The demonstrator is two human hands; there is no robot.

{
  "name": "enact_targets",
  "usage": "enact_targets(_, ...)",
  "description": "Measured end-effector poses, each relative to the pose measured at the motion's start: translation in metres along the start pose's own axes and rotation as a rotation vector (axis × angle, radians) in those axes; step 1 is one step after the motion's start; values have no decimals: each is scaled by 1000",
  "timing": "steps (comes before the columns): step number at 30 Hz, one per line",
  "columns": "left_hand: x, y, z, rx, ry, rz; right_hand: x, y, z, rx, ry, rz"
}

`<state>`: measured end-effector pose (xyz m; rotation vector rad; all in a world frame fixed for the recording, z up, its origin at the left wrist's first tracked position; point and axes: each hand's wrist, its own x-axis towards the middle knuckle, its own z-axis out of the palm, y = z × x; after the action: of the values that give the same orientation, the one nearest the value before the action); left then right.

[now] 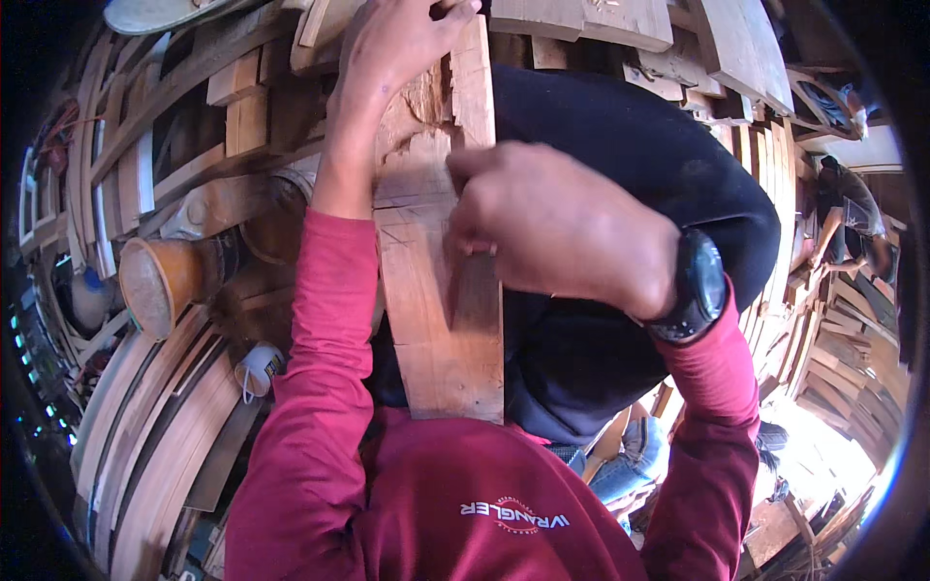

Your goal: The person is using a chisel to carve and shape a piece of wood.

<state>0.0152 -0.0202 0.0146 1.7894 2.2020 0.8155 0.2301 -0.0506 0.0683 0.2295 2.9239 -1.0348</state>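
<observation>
A pale wooden board (pixel 426 349) lies lengthwise in front of me, its far part split and jagged, with dark marks on its surface. My left hand (pixel 397 48) has its fingers wrapped over the board's far end. Over the middle of the board is my right hand (pixel 552 223), slightly blurred, with curled fingers close to the wood; whatever they may hold is hidden. A black watch is on that wrist, and dark fabric (pixel 659 145) shows beside the board.
Stacked planks (pixel 145 445) and offcuts surround me. An orange bucket (pixel 145 286) and a small white container (pixel 257 373) sit at left. Another person (pixel 852 218) bends over wood at far right.
</observation>
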Motion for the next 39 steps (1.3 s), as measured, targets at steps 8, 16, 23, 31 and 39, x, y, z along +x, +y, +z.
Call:
enact_targets(8,-1,3,5,-84,46,70,-8,4,-13,-47,179,49)
enact_targets(16,0,6,1,-80,8,18,-7,-2,-29,-127,312,62)
enact_targets(23,-3,0,1,-41,45,27,-5,-5,-16,-2,161,-16)
enact_targets(31,-1,0,1,-34,4,-17,-1,-1,0,62,97,-63)
enact_targets(39,-2,-2,5,-2,53,64,-1,-1,7,65,103,-78)
